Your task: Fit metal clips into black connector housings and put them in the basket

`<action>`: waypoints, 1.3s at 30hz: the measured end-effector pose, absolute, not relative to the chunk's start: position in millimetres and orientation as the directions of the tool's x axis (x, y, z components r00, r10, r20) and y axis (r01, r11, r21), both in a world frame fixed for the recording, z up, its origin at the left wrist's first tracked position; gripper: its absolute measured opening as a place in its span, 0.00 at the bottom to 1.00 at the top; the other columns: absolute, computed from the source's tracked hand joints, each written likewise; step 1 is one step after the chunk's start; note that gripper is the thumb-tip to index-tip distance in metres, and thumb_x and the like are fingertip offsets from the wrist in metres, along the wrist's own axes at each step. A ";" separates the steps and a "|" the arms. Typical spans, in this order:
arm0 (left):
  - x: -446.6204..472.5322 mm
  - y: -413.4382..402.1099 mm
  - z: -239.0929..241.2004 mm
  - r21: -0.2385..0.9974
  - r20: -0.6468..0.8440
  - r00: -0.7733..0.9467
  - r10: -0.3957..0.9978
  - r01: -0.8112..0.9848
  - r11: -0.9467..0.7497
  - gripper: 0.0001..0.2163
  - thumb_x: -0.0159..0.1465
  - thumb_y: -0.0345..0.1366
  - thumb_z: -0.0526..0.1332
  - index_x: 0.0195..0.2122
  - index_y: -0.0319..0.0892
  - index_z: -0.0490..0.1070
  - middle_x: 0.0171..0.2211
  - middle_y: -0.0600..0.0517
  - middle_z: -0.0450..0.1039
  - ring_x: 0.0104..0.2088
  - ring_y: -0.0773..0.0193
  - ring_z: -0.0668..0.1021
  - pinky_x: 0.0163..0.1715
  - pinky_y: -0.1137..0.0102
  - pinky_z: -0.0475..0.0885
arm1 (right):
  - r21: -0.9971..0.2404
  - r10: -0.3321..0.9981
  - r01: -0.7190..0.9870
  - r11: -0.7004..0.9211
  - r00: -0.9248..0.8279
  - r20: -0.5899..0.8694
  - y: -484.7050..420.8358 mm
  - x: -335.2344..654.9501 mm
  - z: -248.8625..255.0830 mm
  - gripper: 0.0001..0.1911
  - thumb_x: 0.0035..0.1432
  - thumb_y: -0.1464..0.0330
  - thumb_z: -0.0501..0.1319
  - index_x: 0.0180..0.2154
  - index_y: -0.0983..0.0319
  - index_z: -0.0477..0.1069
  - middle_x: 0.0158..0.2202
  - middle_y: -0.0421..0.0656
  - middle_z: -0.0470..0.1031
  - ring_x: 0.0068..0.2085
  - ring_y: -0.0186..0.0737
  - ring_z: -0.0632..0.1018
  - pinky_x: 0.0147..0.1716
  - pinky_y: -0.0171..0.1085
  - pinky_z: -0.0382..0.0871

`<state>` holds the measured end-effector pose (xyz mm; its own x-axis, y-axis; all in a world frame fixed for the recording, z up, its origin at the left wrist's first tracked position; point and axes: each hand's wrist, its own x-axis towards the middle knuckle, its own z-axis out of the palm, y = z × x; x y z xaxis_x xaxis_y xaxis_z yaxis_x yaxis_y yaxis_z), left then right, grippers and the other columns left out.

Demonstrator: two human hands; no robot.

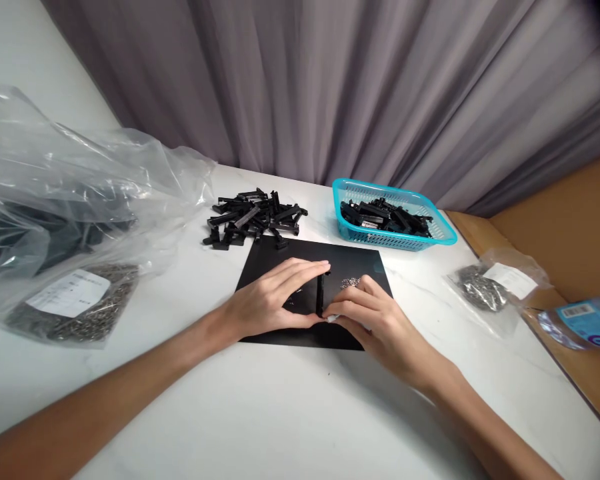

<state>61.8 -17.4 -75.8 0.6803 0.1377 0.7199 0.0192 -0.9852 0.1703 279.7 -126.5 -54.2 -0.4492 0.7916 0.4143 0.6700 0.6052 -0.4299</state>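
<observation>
White tabletop [290, 413] spreads under both arms. On a black mat [275, 267] the left hand [267, 303] and right hand [375, 320] pinch a slim black connector [320, 293] upright between narrowed fingertips. Beyond lie loose black parts [253, 220], a teal basket [443, 235], then grey curtain [330, 87].

From the black mat [280, 257], your six o'clock is open white table [290, 413]. The loose black parts [253, 220] block eleven o'clock, the teal basket [443, 235] one o'clock, the plastic bags [75, 220] nine o'clock, a small packet [495, 285] three o'clock.
</observation>
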 end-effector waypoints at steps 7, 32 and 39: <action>62.2 -15.5 -77.5 0.108 0.692 0.719 0.060 -0.021 -0.994 0.35 0.64 0.35 0.71 0.69 0.34 0.58 0.56 0.34 0.77 0.55 0.46 0.81 0.53 0.50 0.82 | -0.585 0.842 0.611 0.533 -0.453 0.294 -118.1 284.4 -50.8 0.05 0.70 0.72 0.62 0.39 0.61 0.77 0.38 0.43 0.80 0.39 0.42 0.70 0.41 0.41 0.64; 66.8 -18.9 -65.9 0.110 0.781 0.617 0.098 0.020 -0.994 0.37 0.63 0.37 0.72 0.69 0.36 0.58 0.54 0.36 0.79 0.53 0.48 0.82 0.50 0.54 0.83 | -0.684 0.901 0.593 0.425 -0.209 0.379 -134.6 275.7 -47.2 0.08 0.72 0.74 0.57 0.41 0.59 0.72 0.39 0.42 0.78 0.40 0.41 0.73 0.42 0.41 0.65; 67.1 -20.2 -66.3 0.118 0.785 0.613 0.095 0.002 -0.993 0.38 0.62 0.36 0.73 0.70 0.38 0.57 0.54 0.37 0.79 0.52 0.49 0.83 0.49 0.54 0.84 | -0.649 0.863 0.570 0.504 -0.308 0.400 -130.7 281.9 -47.1 0.07 0.72 0.74 0.59 0.43 0.59 0.75 0.39 0.43 0.80 0.40 0.42 0.74 0.40 0.41 0.67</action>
